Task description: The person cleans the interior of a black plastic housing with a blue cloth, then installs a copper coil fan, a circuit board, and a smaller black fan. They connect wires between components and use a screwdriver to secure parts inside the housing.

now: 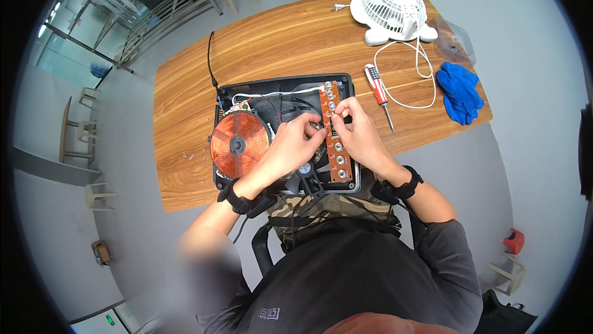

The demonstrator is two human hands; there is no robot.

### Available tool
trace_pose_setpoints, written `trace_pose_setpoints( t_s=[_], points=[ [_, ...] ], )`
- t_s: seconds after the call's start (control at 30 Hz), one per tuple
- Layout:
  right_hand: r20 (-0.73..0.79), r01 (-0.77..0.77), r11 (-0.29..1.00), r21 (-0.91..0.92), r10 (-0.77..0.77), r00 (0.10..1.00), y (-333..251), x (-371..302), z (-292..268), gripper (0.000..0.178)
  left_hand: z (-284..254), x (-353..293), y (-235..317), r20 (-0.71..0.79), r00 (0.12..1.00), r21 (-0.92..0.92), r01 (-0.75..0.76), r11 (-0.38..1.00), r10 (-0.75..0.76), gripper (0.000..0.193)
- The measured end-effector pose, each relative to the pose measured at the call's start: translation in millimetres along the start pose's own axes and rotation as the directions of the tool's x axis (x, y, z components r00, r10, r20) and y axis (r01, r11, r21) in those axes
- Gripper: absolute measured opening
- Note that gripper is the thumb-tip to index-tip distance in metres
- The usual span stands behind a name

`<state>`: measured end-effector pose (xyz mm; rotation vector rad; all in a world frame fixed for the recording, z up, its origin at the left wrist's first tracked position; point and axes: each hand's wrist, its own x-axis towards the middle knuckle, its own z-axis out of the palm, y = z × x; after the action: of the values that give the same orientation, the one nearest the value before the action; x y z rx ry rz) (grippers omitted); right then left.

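Note:
An opened induction cooker's black housing (296, 81) lies at the table's front edge. On its left side sits a round copper coil (253, 142). A long brown circuit board (340, 167) with several silvery round buttons runs along the right side. My left hand (293, 142) reaches over the housing, its thumb and fingertips closed at the board's left edge. My right hand (361, 139) pinches at the board's middle from the right. The fingers partly cover the board there, and any small part between them is hidden. A white cable (272, 94) runs to the board's far end.
Right of the housing lies a red, white and blue screwdriver (378, 90). Beyond it stand a white fan (392, 10) with a looped cord, a clear plastic bag (456, 41) and blue gloves (460, 93). A black power cord (211, 56) leaves the housing's far left corner.

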<state>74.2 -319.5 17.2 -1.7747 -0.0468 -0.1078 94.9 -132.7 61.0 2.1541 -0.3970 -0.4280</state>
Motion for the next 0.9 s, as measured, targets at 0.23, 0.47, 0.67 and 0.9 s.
trace_pose_setpoints(
  t_s=[0.23, 0.47, 0.67, 0.9],
  points=[
    [-0.125, 0.019, 0.996, 0.092, -0.007, 0.992, 15, -2, 3, 0.015, 19, 32, -10, 0.055, 0.998, -0.352, 0.025, 0.936, -0.006, 0.047],
    [-0.120, 0.002, 0.972, 0.234, 0.027, 0.992, 14, -8, -1, 0.015, 25, 32, -8, 0.060, 0.997, -0.378, -0.027, 0.925, 0.053, 0.057],
    [0.112, -0.171, 0.985, -0.005, 0.170, 0.979, -9, -8, -15, 0.014, 14, 20, -11, 0.093, 0.995, -0.177, -0.012, 0.984, 0.029, 0.059],
    [0.242, 0.175, 0.941, -0.290, -0.105, 0.965, -5, 15, -43, 0.012, 22, 34, -24, 0.058, 0.998, -0.188, -0.020, 0.982, 0.032, 0.050]
  ],
)
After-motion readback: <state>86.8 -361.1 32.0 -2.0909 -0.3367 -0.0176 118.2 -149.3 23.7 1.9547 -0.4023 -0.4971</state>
